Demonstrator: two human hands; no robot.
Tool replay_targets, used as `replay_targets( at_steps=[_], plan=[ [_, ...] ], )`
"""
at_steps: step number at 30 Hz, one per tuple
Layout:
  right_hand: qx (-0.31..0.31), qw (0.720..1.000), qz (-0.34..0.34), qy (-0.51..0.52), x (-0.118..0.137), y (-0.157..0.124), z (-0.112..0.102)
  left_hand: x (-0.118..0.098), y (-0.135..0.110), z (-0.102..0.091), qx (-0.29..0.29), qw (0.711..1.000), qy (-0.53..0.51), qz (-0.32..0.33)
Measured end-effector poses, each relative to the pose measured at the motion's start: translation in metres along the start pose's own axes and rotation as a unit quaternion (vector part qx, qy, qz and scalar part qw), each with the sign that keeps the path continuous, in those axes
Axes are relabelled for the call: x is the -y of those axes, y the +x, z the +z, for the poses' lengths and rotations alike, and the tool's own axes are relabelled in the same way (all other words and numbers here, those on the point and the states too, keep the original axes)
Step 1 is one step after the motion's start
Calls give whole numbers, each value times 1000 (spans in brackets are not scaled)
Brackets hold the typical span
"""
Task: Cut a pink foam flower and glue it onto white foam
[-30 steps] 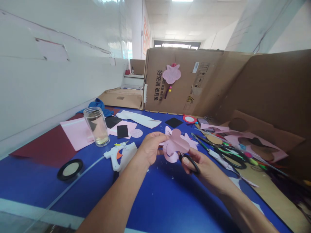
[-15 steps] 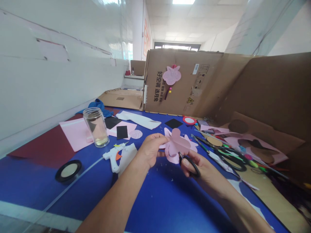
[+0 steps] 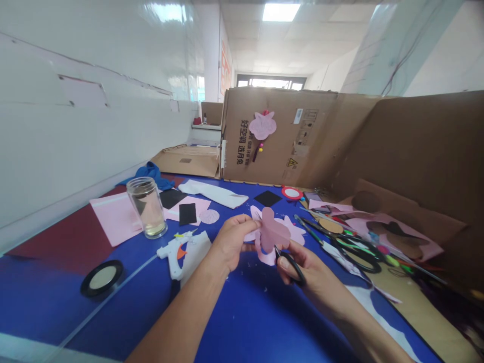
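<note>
Paper, pink and lobed (image 3: 279,233): one piece, held up above the blue worktop (image 3: 242,322), its left side pinched between thumb and fingers of the left hand (image 3: 232,239). Scissors, black-handled (image 3: 297,267): one pair, gripped in the right hand (image 3: 307,263), blades at the paper's lower edge; I could not tell how wide they stood. Strip, curled (image 3: 266,258): below the lobes, seemingly part-cut from them. Method, as I judged it: best to feed the paper round with the left hand, hold the scissors steady, snip short around each curve and keep fingertips off the cutting line. Hazard: the strip could have snagged the blades. Shape, pink, second (image 3: 297,230): just behind, better left outside the cut.
</note>
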State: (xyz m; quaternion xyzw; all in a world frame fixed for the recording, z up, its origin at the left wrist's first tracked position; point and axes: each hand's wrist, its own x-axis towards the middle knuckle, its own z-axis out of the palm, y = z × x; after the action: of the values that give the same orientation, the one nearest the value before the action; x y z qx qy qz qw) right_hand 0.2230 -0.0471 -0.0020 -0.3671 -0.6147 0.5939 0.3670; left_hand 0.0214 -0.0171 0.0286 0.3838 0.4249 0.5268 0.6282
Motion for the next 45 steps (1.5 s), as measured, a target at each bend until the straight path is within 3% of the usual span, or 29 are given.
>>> replay_targets(
  at_steps=[15,25,45],
  plan=[
    [12,999,-28,8,-10,2,5,-2,-3,2,-26,1000,6,15],
    [-7,999,-11,32,-15,1,12,-4,-7,7,-22,1000,9,12],
    [-4,999,-10,31,-6,0,16,-7,-9,6,-13,1000,17,18]
  ],
)
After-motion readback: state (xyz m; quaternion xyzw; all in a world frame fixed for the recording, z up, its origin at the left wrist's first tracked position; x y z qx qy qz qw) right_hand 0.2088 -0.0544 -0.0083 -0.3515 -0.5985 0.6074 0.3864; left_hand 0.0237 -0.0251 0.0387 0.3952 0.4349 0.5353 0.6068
